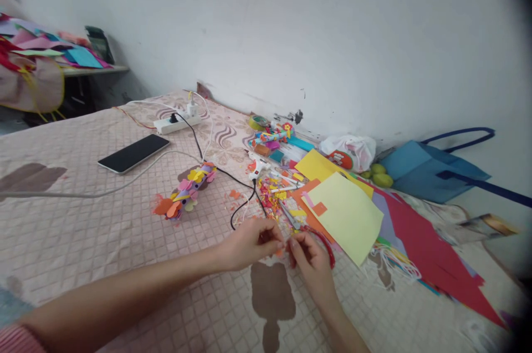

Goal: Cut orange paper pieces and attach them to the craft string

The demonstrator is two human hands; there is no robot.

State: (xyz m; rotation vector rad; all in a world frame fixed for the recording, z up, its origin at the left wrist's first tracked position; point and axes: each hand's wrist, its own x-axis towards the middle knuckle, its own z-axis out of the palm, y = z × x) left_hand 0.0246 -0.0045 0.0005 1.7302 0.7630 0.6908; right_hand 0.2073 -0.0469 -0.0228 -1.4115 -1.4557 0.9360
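Note:
Over the near middle of the table, my left hand (251, 245) has thumb and forefinger pinched together at a small orange piece (280, 252), which looks like paper or foam. My right hand (310, 259) is close beside it, fingertips pressed together; what they pinch is hidden. Just behind my right hand lie scissors (324, 242) with red handles, blades pointing away. Further left rests a purple stick-like craft piece (189, 192) covered in yellow, pink and orange petals. Beyond my hands are many colourful scraps (272, 203) and a white glue gun (258, 168) with a black cord.
Coloured sheets (347, 214) are piled to the right, with white string (399, 264) near them. A phone (133, 153) and a power strip (177, 122) with cables lie to the left. Along the wall are a plastic bag (349, 151), green fruit (381, 177) and a blue bag (432, 170).

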